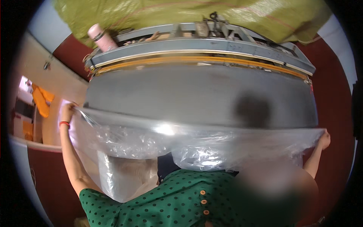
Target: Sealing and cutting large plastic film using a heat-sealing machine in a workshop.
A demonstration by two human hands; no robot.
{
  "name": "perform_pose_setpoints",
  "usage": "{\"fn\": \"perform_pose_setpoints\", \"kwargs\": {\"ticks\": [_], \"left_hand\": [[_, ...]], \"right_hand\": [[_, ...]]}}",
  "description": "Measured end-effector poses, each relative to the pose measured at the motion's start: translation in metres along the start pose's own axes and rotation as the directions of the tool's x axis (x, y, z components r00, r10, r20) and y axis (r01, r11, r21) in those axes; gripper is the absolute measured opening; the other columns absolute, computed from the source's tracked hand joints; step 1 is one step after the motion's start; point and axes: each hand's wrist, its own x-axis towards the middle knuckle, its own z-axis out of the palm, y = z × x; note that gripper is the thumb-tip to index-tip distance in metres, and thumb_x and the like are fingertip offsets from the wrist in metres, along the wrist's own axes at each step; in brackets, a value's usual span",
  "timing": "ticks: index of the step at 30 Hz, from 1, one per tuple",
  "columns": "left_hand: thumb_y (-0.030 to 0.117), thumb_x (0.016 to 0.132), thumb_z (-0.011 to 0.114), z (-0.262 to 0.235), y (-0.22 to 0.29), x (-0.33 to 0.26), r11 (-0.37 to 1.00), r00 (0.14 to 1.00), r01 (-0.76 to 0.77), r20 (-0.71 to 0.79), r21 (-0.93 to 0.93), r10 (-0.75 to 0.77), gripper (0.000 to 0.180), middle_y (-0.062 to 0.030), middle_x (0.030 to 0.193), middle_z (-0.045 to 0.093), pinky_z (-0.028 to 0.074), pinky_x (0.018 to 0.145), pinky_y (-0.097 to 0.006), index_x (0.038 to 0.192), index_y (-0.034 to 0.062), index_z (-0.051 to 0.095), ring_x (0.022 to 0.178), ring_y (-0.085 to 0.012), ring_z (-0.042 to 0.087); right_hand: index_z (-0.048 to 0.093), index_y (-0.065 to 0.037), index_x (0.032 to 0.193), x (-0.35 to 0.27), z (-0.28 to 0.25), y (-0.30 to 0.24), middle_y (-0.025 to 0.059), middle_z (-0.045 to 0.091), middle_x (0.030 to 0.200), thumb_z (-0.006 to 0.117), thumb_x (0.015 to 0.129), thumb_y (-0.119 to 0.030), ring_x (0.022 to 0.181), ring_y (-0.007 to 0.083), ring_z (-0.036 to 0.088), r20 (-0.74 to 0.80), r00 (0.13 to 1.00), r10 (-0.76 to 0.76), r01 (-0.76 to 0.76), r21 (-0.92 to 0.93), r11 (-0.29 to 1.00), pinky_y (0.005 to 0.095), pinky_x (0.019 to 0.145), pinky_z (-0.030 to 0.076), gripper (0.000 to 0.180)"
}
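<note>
I hold a wide sheet of clear plastic film (pixel 196 138) stretched between my two hands over the near edge of a grey machine table (pixel 196 94). My left hand (pixel 67 112), with a red band at the wrist, pinches the film's left corner at the table's left end. At the far right, my right hand (pixel 324 139) grips the film's other corner. The film sags and crumples in the middle, just above my green dotted top (pixel 170 200).
At the table's far side runs a grey bar with a yellow strip (pixel 200 60). A pink bottle (pixel 101 37) stands at the back left. Green sacking (pixel 189 13) hangs behind. A bundle in clear plastic (pixel 121 178) stands below the table. Red floor (pixel 336 102) lies on both sides.
</note>
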Motion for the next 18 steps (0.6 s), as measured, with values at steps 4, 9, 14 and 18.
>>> {"fn": "perform_pose_setpoints", "kwargs": {"ticks": [4,9,14,18], "left_hand": [[0.000,0.075,0.051,0.025,0.103,0.069,0.994,0.663,0.006,-0.744,-0.105,-0.082,0.018,-0.0116,0.083,0.060,0.045,0.069,-0.030,0.092,0.0000,0.058,0.073,-0.0192,0.057],[0.030,0.083,0.052,0.150,0.048,0.124,0.983,0.999,0.040,-0.017,-0.178,-0.043,0.053,-0.0207,0.122,0.045,0.032,0.096,-0.031,0.120,-0.0064,0.042,0.115,-0.0280,0.042],[0.039,0.088,0.040,0.168,0.030,0.117,0.996,0.978,0.084,-0.186,-0.036,-0.089,0.055,-0.0203,0.130,0.036,0.023,0.101,-0.034,0.125,-0.0009,0.037,0.122,-0.0303,0.032],[0.044,0.087,0.037,0.147,-0.020,0.115,0.985,0.960,0.153,-0.247,0.080,-0.129,0.052,-0.0193,0.126,0.040,0.029,0.097,-0.035,0.123,0.0064,0.043,0.117,-0.0310,0.037]], "right_hand": [[0.066,-0.009,0.085,-0.027,-0.018,-0.064,0.0090,0.064,0.085,0.061,0.070,-0.041,0.078,0.0219,0.059,0.022,1.000,-0.013,0.008,0.214,0.977,0.0337,0.071,0.044,0.036],[0.067,-0.014,0.085,-0.014,0.060,-0.095,0.0095,0.064,0.090,0.062,0.069,-0.041,0.085,0.0246,0.060,0.145,0.988,-0.051,0.025,0.179,0.984,0.0351,0.074,0.045,0.032],[0.064,-0.013,0.091,-0.038,0.052,-0.129,0.0123,0.062,0.094,0.055,0.078,-0.032,0.089,0.0305,0.059,0.094,0.993,0.069,-0.049,-0.206,0.977,0.0407,0.073,0.047,0.025],[0.064,-0.009,0.088,-0.040,0.057,-0.143,0.0154,0.062,0.093,0.053,0.079,-0.026,0.090,0.0310,0.059,0.104,0.993,0.051,-0.031,-0.183,0.983,0.0406,0.073,0.048,0.022]]}}
